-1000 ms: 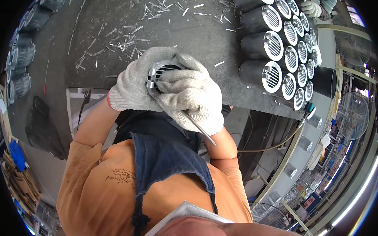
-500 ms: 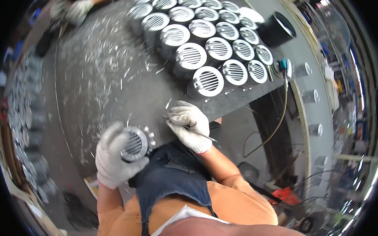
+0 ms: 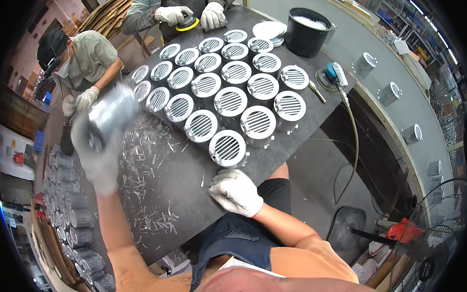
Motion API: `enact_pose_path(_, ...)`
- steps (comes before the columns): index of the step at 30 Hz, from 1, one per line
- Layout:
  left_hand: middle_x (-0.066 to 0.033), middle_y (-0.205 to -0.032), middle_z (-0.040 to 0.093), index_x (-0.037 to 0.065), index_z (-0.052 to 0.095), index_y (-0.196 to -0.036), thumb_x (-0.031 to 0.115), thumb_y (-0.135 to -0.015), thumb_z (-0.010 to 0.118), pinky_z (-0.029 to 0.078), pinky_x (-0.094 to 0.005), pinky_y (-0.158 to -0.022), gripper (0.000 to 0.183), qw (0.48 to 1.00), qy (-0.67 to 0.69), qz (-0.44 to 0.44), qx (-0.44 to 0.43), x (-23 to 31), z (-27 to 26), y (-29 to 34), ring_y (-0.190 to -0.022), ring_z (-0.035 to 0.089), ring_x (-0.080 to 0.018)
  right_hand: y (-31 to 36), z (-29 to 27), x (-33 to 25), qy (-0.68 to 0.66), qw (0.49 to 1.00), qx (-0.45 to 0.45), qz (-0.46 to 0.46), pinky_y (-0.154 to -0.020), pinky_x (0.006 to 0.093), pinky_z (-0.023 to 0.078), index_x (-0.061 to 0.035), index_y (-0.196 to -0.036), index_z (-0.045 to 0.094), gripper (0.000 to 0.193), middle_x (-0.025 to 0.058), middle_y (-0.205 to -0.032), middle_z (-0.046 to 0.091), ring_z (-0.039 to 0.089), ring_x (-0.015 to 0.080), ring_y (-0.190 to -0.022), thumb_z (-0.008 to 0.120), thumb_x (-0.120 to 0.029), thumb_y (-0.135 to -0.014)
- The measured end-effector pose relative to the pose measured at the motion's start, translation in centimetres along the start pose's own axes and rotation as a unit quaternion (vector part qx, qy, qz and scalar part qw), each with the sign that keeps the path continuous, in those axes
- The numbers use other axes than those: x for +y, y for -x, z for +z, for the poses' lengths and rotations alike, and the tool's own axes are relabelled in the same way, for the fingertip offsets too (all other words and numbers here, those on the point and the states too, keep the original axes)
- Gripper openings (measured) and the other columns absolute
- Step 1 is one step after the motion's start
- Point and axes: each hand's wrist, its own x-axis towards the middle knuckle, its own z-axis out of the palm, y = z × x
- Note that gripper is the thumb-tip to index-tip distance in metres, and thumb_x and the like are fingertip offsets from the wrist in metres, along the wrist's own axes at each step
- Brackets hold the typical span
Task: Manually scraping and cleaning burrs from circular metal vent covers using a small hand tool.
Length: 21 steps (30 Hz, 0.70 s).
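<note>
A dark grey table (image 3: 186, 194) carries rows of metal cans (image 3: 230, 102) with slotted tops at its far side and middle. A black bucket (image 3: 303, 44) and pale discs (image 3: 267, 29) sit at the far right, a sander (image 3: 330, 78) on the right; metal slivers (image 3: 159, 220) litter the near left.

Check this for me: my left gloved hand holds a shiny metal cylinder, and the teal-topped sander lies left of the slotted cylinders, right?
Not quite: the teal-topped sander lies right of the slotted cylinders, as the head view shows. Your left gloved hand does hold a shiny metal cylinder.
</note>
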Motion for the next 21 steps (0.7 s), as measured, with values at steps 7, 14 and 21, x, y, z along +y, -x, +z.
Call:
enact_pose_path(7, -0.0182, -0.153, 0.057, 0.021, 0.064, -0.154, 0.043, -0.082, 0.096, 0.046, -0.0442, -0.123, 0.082, 0.992, 0.02, 0.121, 0.007, -2.8, 22.0, -17.5, -0.143, 0.057, -0.0343, -0.2, 0.1, 0.2, 0.015, 1.0, 0.005, -0.007, -0.091, 0.044, 0.059, -0.0143, -0.106, 0.076, 0.025, 0.009, -0.102, 0.076, 0.075, 0.0317, -0.101, 0.089, -0.01, -0.084)
enact_pose_path(14, -0.0252, -0.144, 0.069, 0.022, 0.067, -0.151, 0.041, -0.091, 0.079, 0.05, -0.0535, -0.117, 0.064, 0.957, -0.125, 0.115, -0.234, -4.5, 35.4, -20.2, -0.138, 0.062, -0.0436, 0.4, -0.1, 0.6, 0.048, 0.999, 0.01, -0.008, -0.089, 0.0468, 0.057, -0.0136, -0.096, 0.068, 0.017, 0.0089, -0.095, 0.073, 0.073, 0.0338, -0.096, 0.081, -0.016, -0.086)
enact_pose_path(21, -0.0298, -0.145, 0.069, 0.018, 0.056, -0.163, 0.058, -0.111, 0.052, 0.047, -0.0525, -0.116, 0.067, 0.883, -0.22, 0.094, -0.404, -9.8, 39.1, -21.5, -0.138, 0.063, -0.0485, 0.1, -1.7, 0.4, -0.196, 0.973, 0.116, -0.027, -0.076, 0.051, 0.054, -0.0138, -0.081, 0.065, 0.02, 0.0075, -0.075, 0.066, 0.069, 0.0362, -0.078, 0.085, -0.016, -0.084)
